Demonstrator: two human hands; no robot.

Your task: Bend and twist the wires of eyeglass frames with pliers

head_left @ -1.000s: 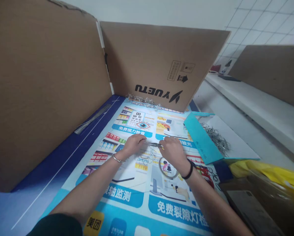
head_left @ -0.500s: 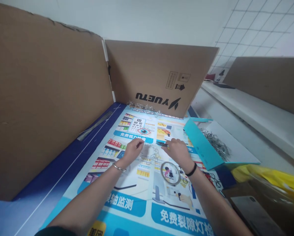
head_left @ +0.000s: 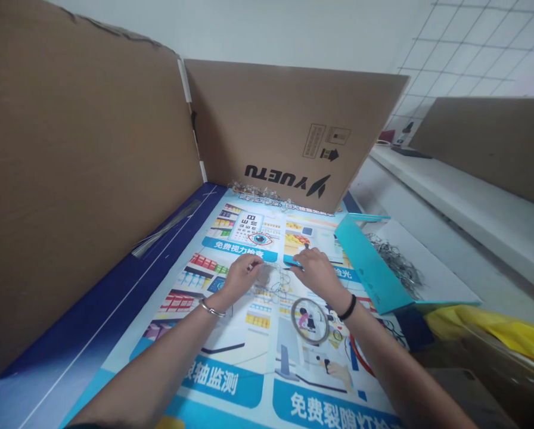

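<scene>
My left hand (head_left: 244, 277) is closed in a pinch at the edge of a loose tangle of thin wire (head_left: 272, 282) on the printed sheet. To the right, my right hand (head_left: 317, 271) curls around small dark-tipped pliers (head_left: 289, 264), whose tips point left toward the wire. Most of the pliers is hidden by the fingers. Below the right hand lies a round grey coil (head_left: 299, 338), flat on the sheet. A silver bangle is on my left wrist, a black band on my right.
Cardboard panels (head_left: 271, 119) stand at the left and back. Small shiny wire pieces (head_left: 260, 192) line the back panel's foot. An opened teal box (head_left: 369, 268) at right holds a heap of bent wire (head_left: 396, 262). Thin strips (head_left: 166, 229) lie left; a yellow bag (head_left: 494, 328) lies right.
The view has shifted slightly. My right hand has turned a little over the pliers, so less of them shows. The left hand keeps its pinch beside the wire.
</scene>
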